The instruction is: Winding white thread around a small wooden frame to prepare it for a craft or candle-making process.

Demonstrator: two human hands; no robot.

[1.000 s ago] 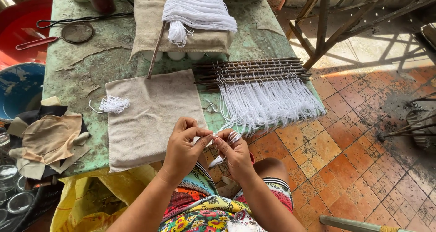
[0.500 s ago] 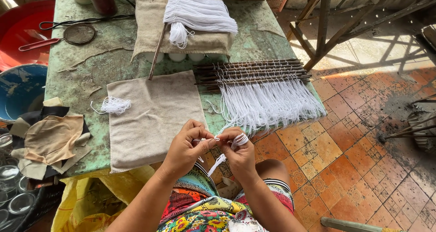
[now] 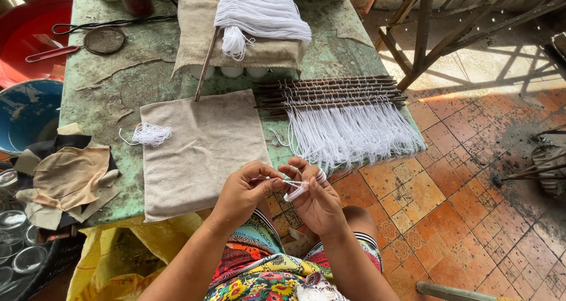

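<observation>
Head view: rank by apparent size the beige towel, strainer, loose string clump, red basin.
1. Beige towel
2. Red basin, cut off by the frame edge, so its rank is unsure
3. Strainer
4. String clump, about the strainer's size

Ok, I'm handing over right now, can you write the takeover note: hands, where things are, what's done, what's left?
Left hand: pinching a white string.
Right hand: same string wound round its fingers.
On the green table: beige cloth, small loose string tuft, stick rack with many strings hanging, uncut bundle behind.
Done: rack largely filled.
Left: string in hand not yet on the rack.
</observation>
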